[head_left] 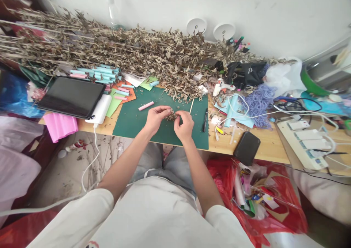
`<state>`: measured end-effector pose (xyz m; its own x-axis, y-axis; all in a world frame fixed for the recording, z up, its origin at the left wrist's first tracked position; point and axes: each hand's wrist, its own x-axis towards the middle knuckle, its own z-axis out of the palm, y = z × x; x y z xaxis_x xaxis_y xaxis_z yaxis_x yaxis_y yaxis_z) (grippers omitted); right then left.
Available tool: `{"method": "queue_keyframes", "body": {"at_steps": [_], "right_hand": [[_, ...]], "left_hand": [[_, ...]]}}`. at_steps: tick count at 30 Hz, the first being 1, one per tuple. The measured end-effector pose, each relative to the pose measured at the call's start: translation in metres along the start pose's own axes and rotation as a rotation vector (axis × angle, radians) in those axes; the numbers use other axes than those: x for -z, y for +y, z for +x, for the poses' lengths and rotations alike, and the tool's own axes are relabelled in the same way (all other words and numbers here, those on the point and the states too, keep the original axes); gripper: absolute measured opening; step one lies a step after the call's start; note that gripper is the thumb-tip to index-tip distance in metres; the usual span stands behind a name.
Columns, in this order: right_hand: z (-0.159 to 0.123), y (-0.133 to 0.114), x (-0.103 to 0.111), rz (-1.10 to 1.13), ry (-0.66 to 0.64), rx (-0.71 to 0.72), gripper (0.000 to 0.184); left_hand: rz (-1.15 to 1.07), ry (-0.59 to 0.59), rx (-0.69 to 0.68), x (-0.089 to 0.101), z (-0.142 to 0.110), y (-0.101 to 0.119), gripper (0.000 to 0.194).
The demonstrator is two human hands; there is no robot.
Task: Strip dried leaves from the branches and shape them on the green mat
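Observation:
Over the dark green cutting mat, both my hands meet at a small clump of dried leaves. My left hand pinches the clump from the left, thumb and fingertips together. From the right, the curled fingers of my right hand close on it too. A pink paper tube lies on the mat left of my hands. To their right are a thin pale stick and a black pen. Behind the hands, loose dried leaves spill onto the mat's far edge.
Long dried leafy stalks are heaped along the wall. Blue and pink paper tubes and a tablet lie to the left. On the right are a glue gun, purple yarn, a black phone-sized case and a power strip.

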<state>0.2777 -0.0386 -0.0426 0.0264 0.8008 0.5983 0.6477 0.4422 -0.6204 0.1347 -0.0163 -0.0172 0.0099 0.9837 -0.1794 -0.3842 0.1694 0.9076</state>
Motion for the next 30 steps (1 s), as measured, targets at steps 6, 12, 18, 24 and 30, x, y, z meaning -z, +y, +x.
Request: {"method": "queue_keyframes", "body": {"at_steps": [6,12,18,24,30], "right_hand": [[0.002,-0.003,0.003,0.102,0.006,0.042,0.019],[0.002,-0.002,0.003,0.127,0.002,0.012,0.018],[0.000,-0.001,-0.001,0.137,-0.013,0.061,0.017],[-0.005,0.004,-0.006,-0.005,-0.002,0.077,0.016],[-0.007,0.006,-0.009,-0.030,0.075,0.061,0.013]], "left_hand": [[0.054,-0.056,-0.016,0.006,0.002,-0.007,0.030],[0.065,-0.094,-0.015,0.007,0.002,-0.009,0.032],[0.066,-0.079,0.007,0.009,0.000,-0.012,0.031],[0.365,-0.023,-0.157,-0.001,-0.003,-0.012,0.013],[0.463,-0.016,-0.212,-0.010,-0.004,-0.012,0.013]]}}
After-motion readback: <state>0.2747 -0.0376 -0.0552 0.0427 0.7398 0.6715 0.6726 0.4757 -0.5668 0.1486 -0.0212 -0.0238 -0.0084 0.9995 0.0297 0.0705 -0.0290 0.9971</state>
